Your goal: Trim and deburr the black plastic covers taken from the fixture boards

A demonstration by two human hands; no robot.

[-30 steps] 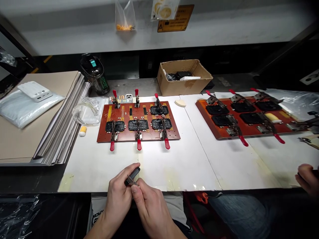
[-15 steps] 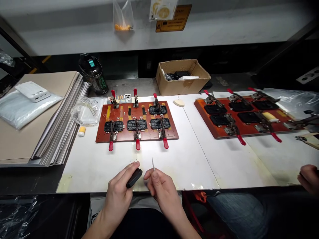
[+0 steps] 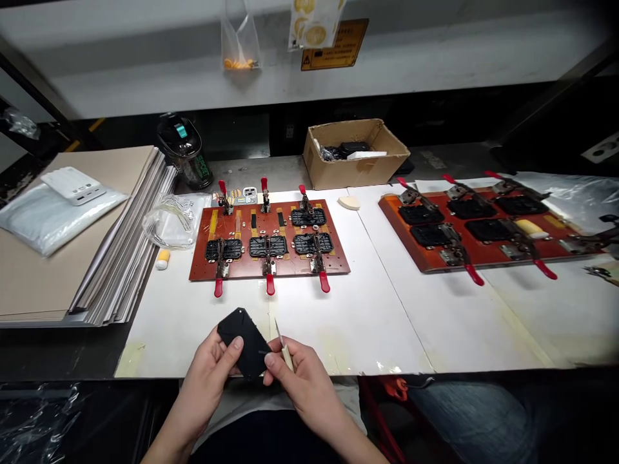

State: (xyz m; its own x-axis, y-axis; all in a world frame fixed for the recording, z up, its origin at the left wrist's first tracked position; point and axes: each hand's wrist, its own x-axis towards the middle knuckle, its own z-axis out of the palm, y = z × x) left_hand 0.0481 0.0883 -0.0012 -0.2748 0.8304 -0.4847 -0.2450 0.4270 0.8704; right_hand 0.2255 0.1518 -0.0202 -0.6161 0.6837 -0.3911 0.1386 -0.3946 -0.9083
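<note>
A flat black part (image 3: 245, 341) with angled corners is held face-up near the table's front edge. My left hand (image 3: 215, 364) grips its left side, the thumb lying on top. My right hand (image 3: 297, 370) is closed on a small knife (image 3: 286, 354) with a light handle, its thin blade pointing up and away. The right thumb and fingers also meet the right edge of the black part. Beyond the hands lies a red-brown fixture board (image 3: 242, 269) with red-handled clamps and several black parts on it.
A second clamp board (image 3: 411, 248) sits to the right. Behind are a cardboard box (image 3: 355, 171) and a dark bottle (image 3: 186, 154). Stacked sheets (image 3: 111, 258) stand at the left. A yellow-white roll (image 3: 163, 259) and a beige wedge (image 3: 349, 203) lie on the white surface.
The black part has turned from edge-on to flat, and my left thumb now presses on it. My right hand has moved left to meet it. The co-worker's hand at the right is gone from view.
</note>
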